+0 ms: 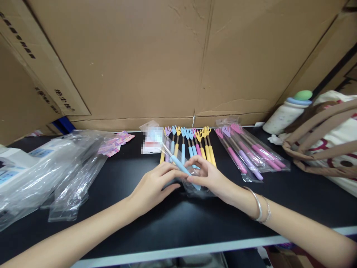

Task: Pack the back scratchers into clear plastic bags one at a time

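Note:
Both hands meet at the middle of a black table. My left hand and my right hand pinch a blue-handled back scratcher that lies slanted, its handle end inside a clear plastic sleeve under my right hand. Just behind them a row of several back scratchers with yellow, blue and pink handles and hand-shaped heads lies side by side. Silver bangles circle my right wrist.
Bagged pink and purple scratchers lie to the right. A heap of clear plastic bags and small pink cards lie left. A white bottle with a green cap and a tote bag stand at right. Cardboard walls the back.

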### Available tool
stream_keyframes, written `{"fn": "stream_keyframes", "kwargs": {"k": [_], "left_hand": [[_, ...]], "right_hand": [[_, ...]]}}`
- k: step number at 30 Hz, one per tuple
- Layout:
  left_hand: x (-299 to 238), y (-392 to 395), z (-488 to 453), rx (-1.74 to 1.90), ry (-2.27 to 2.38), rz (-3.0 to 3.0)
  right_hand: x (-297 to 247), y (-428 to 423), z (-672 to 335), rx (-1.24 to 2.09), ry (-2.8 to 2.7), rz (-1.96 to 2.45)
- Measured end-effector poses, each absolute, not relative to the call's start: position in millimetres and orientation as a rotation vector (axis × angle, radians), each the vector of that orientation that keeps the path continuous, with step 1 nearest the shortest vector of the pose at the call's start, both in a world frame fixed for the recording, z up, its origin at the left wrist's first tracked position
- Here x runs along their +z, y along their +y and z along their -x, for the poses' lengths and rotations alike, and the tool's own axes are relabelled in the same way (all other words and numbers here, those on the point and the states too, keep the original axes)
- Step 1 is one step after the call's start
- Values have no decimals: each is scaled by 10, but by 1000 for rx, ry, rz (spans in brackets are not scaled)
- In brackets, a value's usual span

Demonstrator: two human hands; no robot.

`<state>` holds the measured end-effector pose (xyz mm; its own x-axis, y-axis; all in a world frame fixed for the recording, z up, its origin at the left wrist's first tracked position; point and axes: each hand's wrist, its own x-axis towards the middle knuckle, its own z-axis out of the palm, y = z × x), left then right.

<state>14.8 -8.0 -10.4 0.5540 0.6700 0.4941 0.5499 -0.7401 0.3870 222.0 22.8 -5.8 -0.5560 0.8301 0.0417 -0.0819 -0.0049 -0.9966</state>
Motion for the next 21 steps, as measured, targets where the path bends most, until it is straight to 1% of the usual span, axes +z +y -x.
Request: {"fn": "stream_keyframes", "kwargs": {"k": [8, 10, 13, 15, 18, 21], "left_hand": [[-67, -49, -96, 1034, 884, -2603], [-73, -34, -77, 973, 883, -2680], [-94, -12, -59, 760, 882, -2858], [-110, -4, -52, 651, 897, -2915], [-129, -4, -45, 594, 925, -2902], [-143, -3, -39, 573, 935, -2890]], "right_hand": [[92, 210, -2252, 1609, -1445, 839], [155, 241, -2307, 1553, -1465, 852], [287, 312, -2451, 1420, -1514, 925], [388, 361, -2570, 1272, -1543, 955], [495, 421, -2768, 1116, -1468, 1035], [490, 471, -3014, 950, -1411, 1148]]}}
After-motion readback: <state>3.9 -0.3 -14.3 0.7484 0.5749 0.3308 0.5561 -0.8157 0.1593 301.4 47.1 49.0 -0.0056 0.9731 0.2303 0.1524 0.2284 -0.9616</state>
